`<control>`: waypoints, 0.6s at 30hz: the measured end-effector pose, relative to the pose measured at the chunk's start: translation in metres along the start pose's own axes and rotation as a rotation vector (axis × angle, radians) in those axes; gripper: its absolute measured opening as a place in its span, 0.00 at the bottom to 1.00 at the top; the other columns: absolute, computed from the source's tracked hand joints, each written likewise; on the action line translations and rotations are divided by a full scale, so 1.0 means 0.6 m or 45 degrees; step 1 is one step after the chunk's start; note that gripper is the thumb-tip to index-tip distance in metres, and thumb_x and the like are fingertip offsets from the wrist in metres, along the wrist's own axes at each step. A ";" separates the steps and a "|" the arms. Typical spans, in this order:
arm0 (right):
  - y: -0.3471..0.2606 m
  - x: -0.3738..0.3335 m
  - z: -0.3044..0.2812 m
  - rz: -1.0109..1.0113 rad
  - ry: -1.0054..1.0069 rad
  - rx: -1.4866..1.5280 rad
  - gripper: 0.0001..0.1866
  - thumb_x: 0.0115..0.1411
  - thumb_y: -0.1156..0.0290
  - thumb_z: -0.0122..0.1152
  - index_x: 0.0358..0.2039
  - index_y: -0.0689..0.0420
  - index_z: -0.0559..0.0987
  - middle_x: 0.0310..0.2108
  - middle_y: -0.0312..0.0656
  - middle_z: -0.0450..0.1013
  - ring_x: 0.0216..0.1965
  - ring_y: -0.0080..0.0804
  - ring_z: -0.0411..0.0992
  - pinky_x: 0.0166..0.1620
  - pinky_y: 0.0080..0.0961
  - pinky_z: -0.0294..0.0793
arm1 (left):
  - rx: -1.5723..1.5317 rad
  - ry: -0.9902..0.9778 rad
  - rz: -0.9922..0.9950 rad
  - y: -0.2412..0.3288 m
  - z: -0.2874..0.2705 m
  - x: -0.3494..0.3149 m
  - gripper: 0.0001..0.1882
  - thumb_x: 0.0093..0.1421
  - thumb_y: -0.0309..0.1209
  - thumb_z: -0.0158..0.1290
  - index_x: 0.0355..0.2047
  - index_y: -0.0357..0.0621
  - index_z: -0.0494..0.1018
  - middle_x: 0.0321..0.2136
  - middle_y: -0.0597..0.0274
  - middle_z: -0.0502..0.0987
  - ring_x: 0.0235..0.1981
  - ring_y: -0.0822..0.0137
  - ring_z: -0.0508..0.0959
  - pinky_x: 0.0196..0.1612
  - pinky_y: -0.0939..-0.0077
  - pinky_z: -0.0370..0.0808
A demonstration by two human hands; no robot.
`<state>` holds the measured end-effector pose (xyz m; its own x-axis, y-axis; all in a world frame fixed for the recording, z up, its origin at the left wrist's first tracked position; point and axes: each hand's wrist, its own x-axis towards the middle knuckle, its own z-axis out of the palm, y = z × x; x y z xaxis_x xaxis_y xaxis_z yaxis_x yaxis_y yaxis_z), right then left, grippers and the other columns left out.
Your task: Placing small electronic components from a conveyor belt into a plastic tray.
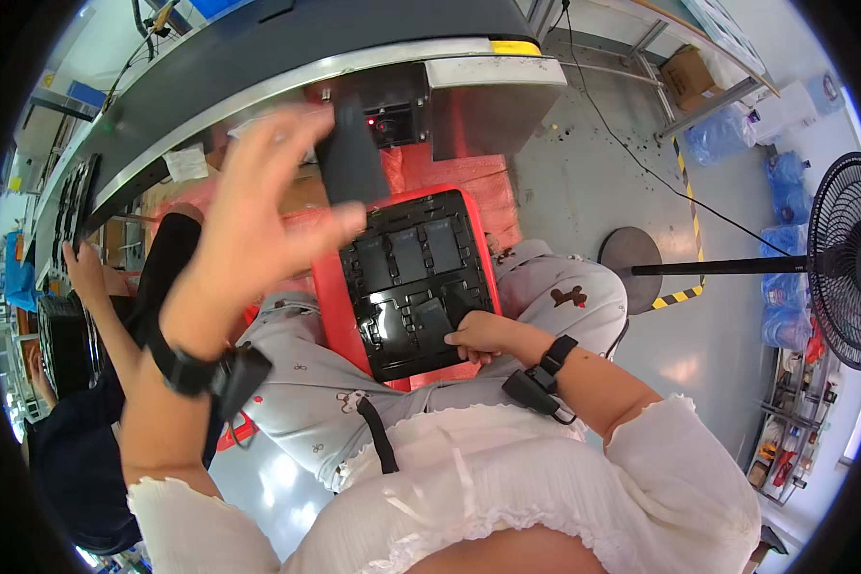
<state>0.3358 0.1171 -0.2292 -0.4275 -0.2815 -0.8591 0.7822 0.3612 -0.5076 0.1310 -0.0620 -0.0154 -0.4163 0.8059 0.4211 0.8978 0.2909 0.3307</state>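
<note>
My left hand (258, 210) is raised left of the tray, blurred by motion. Its fingers and thumb bracket the edges of a flat dark-grey rectangular piece (356, 153) and appear to grip it. A black moulded tray (381, 330) lies over my lap, on something red with a raised rim (333, 306). Dark rectangular pieces (440, 242) sit in its compartments. My right hand (483, 335) is at the tray's near right part, fingers curled and closed. Its thumb reaches a dark-grey piece (431, 320) in a compartment; what the curled fingers hold is hidden.
Ahead runs a dark conveyor (354, 43) with a metal edge and box (496, 105). A black standing fan (844, 258) is at the right, near large water bottles (789, 206). Another person's arm (96, 282) and dark clothing are close on my left.
</note>
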 end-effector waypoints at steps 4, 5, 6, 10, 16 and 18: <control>-0.027 0.001 -0.003 0.039 -0.008 -0.442 0.29 0.60 0.50 0.49 0.18 0.65 0.78 0.13 0.44 0.71 0.12 0.33 0.69 0.18 0.30 0.68 | -0.118 -0.323 -0.278 0.050 0.082 -0.168 0.41 0.44 0.43 0.62 0.56 0.41 0.62 0.53 0.49 0.62 0.56 0.49 0.61 0.59 0.58 0.57; -0.039 0.001 -0.001 -0.007 -0.002 -0.731 0.30 0.60 0.49 0.50 0.16 0.65 0.77 0.13 0.43 0.71 0.13 0.34 0.70 0.20 0.31 0.71 | -0.123 -0.353 -0.311 0.058 0.113 -0.205 0.41 0.43 0.43 0.63 0.56 0.40 0.61 0.52 0.48 0.62 0.56 0.49 0.61 0.59 0.58 0.57; -0.052 -0.006 0.000 -0.124 0.093 -0.900 0.33 0.59 0.46 0.48 0.11 0.63 0.75 0.10 0.41 0.69 0.14 0.35 0.71 0.23 0.30 0.72 | -0.167 -0.386 -0.331 0.060 0.142 -0.237 0.40 0.42 0.42 0.63 0.54 0.38 0.62 0.51 0.48 0.62 0.54 0.48 0.61 0.59 0.56 0.57; -0.202 -0.095 -0.045 -0.156 0.080 -0.937 0.32 0.58 0.43 0.47 0.15 0.61 0.75 0.12 0.42 0.70 0.14 0.33 0.69 0.22 0.29 0.71 | -0.176 -0.551 -0.272 0.054 0.232 -0.319 0.40 0.42 0.39 0.63 0.53 0.36 0.61 0.51 0.49 0.62 0.55 0.48 0.60 0.61 0.52 0.53; -0.441 -0.280 -0.182 -1.313 0.889 -0.319 0.17 0.59 0.58 0.53 0.27 0.61 0.76 0.18 0.35 0.70 0.17 0.18 0.67 0.21 0.15 0.64 | -0.129 -0.563 -0.304 0.050 0.230 -0.339 0.37 0.42 0.37 0.63 0.52 0.40 0.64 0.53 0.49 0.60 0.58 0.51 0.59 0.62 0.48 0.50; -0.500 -0.272 -0.243 -1.322 1.373 -0.285 0.17 0.55 0.55 0.58 0.22 0.57 0.75 0.15 0.34 0.68 0.16 0.19 0.65 0.21 0.15 0.62 | -0.135 -0.647 -0.325 0.054 0.232 -0.345 0.33 0.43 0.38 0.62 0.51 0.44 0.67 0.56 0.51 0.59 0.60 0.53 0.56 0.62 0.46 0.49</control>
<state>0.1048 0.1841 0.0536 -0.9257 0.2421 0.2907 -0.1071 0.5692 -0.8152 0.2661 -0.1476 -0.2095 -0.4728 0.8710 -0.1333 0.7476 0.4766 0.4625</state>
